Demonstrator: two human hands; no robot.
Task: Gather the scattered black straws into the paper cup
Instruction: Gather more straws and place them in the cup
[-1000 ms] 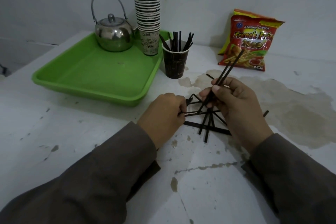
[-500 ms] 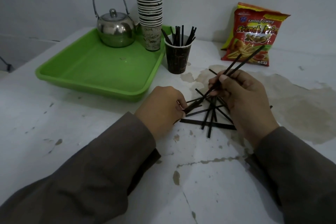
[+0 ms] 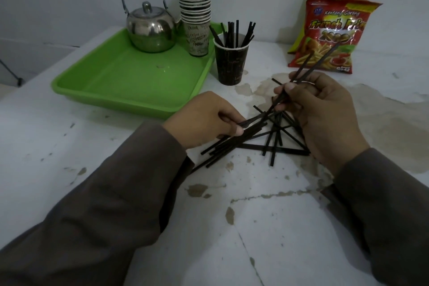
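Note:
Several black straws (image 3: 277,150) lie crossed on the white table between my hands. My left hand (image 3: 204,118) is shut on a bundle of black straws (image 3: 222,148) that slants down to the left under its fingers. My right hand (image 3: 325,109) pinches two long black straws (image 3: 315,62) whose upper ends point toward the snack bag. A dark paper cup (image 3: 231,65) stands upright behind the pile, beside the tray, with several straws standing in it.
A green tray (image 3: 120,86) at the left holds a steel kettle (image 3: 151,28) and a tall stack of paper cups (image 3: 196,7). A red French-fries bag (image 3: 329,32) leans on the wall at the right. The tabletop is stained and chipped.
My left hand has drawn more straws into a bundle that now sticks out below it. My right hand stays lifted with its two straws, and the view has shifted slightly closer.

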